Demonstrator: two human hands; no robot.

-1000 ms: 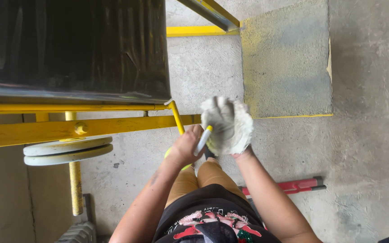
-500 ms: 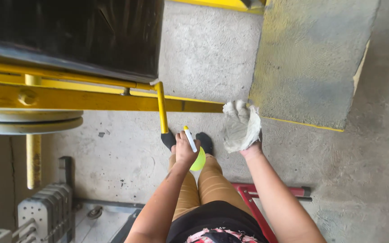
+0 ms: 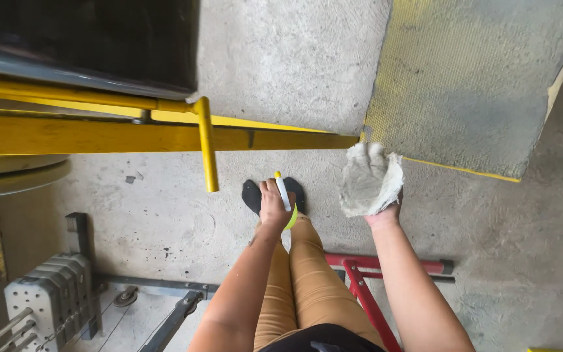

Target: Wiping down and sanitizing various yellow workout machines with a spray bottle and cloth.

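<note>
My left hand (image 3: pixel 274 207) is closed around a white marker with a yellow cap (image 3: pixel 282 190) and a bright yellow-green object (image 3: pixel 291 219) that shows only below the fingers. My right hand (image 3: pixel 371 181) wears a dirty white work glove, fingers loosely bent, holding nothing. Both hands hang in front of me above my tan trousers and black shoes (image 3: pixel 253 195) on the concrete floor.
A yellow steel frame (image 3: pixel 131 137) with a short yellow post (image 3: pixel 207 146) carries a large black roll (image 3: pixel 79 39) at upper left. A yellow-edged textured floor plate (image 3: pixel 470 85) lies upper right. A red metal stand (image 3: pixel 366 287) is behind my legs. Grey machine parts (image 3: pixel 47 293) sit lower left.
My hands have parted: the gloved right hand moved away from the left and to the right. The left hand dropped lower with the marker. The view tilted down toward my feet.
</note>
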